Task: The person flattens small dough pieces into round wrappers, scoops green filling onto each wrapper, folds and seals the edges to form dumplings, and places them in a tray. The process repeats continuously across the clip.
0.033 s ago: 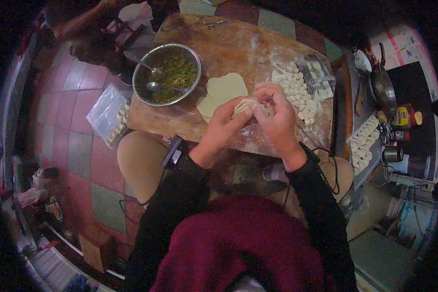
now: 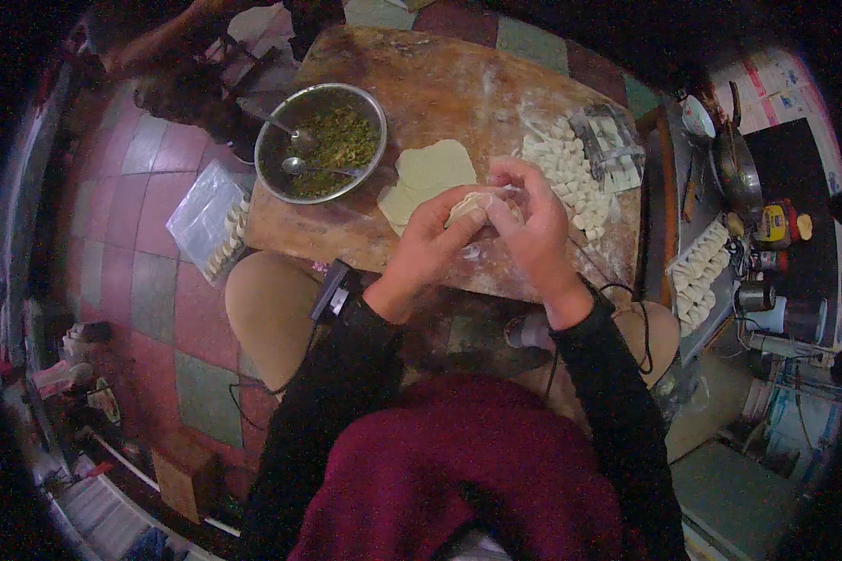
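Over the near part of the wooden table point(image 2: 458, 89), I hold a dumpling point(image 2: 469, 203) with its pale wrapper folded between both hands. My left hand point(image 2: 428, 236) is closed round its left side, thumb on top. My right hand point(image 2: 536, 222) pinches the wrapper at the right side. Any filling inside is hidden by my fingers. Just beyond my left hand lie flat round dough wrappers point(image 2: 437, 166), overlapping. A steel bowl point(image 2: 259, 173) of chopped green filling point(image 2: 337, 131) stands at the left, with two metal spoons in it. Several small floured dough pieces point(image 2: 563, 161) lie right of my right hand.
Finished dumplings point(image 2: 700, 278) sit in rows on a surface at the right, near a wok point(image 2: 741, 173) and jars point(image 2: 776, 224). More dumplings point(image 2: 226, 245) lie by a plastic sheet point(image 2: 196, 213) at left. Another person's arm point(image 2: 164, 37) shows at upper left. A cable point(image 2: 638, 323) hangs near my right sleeve.
My right hand's fingers have shifted slightly at the wrapper's edge. The left hand and everything on the table look the same.
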`<state>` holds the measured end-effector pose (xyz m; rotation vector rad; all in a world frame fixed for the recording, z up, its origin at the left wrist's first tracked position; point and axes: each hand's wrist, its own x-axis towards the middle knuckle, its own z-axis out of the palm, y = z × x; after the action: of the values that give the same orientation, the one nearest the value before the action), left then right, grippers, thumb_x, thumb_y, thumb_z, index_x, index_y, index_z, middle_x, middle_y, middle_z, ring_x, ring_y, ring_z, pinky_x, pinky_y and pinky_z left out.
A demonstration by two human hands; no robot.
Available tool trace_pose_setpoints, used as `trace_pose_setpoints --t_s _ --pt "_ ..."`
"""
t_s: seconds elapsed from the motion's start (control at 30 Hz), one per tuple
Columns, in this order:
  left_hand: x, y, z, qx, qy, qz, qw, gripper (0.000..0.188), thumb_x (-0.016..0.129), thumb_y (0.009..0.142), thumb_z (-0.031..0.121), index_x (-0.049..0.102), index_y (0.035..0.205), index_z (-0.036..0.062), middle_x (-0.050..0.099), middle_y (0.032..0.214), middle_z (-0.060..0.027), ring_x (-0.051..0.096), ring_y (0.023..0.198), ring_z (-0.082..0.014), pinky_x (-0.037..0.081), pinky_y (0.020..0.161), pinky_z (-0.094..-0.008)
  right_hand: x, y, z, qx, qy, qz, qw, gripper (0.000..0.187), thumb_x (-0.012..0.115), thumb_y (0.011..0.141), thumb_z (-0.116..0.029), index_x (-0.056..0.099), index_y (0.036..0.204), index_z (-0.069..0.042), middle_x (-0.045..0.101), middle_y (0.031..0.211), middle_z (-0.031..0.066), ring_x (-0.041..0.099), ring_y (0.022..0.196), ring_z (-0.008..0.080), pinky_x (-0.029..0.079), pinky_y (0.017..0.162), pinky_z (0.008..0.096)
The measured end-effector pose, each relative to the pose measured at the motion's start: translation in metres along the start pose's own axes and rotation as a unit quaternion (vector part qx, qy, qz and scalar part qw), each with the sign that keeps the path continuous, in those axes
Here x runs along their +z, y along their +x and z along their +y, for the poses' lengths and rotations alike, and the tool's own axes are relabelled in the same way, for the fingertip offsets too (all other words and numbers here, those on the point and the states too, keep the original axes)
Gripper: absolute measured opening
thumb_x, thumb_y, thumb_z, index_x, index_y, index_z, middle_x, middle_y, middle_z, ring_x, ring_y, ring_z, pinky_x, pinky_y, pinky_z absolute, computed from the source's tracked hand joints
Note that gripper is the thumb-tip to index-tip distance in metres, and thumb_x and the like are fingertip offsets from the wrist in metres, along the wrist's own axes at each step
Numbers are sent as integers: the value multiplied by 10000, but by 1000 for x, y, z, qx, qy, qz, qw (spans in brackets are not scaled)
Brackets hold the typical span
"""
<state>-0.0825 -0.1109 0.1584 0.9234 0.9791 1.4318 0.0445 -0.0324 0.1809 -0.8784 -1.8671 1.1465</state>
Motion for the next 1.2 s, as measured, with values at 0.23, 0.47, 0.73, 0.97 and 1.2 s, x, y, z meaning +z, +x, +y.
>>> trace_pose_setpoints --t_s 0.23,0.47,0.73,0.97,1.2 --pt "8 -1 -4 51 12 41 998 398 514 956 178 482 1333 54 555 1262 -74 558 1095 -167 477 919 -289 -9 -2 1 118 -10 -110 987 198 579 873 -147 651 1016 -30 652 905 72 613 934 251 483 810 351" --pt "7 0 -12 60 113 111 985 376 529 923 77 469 1292 40 599 1114 -76 598 908 -147 507 780 -291 -7 -1 12 -214 -313 32 925 376 625 827 -168 585 1164 -7 633 1081 125 594 999 325 473 874 408" --pt "13 4 -17 42 -131 128 982 252 545 908 26 484 1152 30 588 1022 -43 575 921 -115 476 817 -260 15 -19 19 129 89 -15 988 422 630 886 -232 528 1213 14 582 1157 155 581 1010 214 470 872 349" --pt "10 5 -23 134 146 140 970 268 608 804 -15 565 1064 33 584 1019 -56 568 927 -148 473 794 -261 9 -13 15 -33 -88 -20 995 271 511 941 -168 543 1125 28 571 1032 179 588 949 325 463 842 392" --pt "5 11 -18 202 232 125 943 426 648 746 9 550 1161 14 554 1162 -85 530 1095 -186 421 946 -296 7 -17 10 18 -24 -13 999 252 464 952 -142 558 1116 24 601 1067 172 598 982 309 459 871 365"
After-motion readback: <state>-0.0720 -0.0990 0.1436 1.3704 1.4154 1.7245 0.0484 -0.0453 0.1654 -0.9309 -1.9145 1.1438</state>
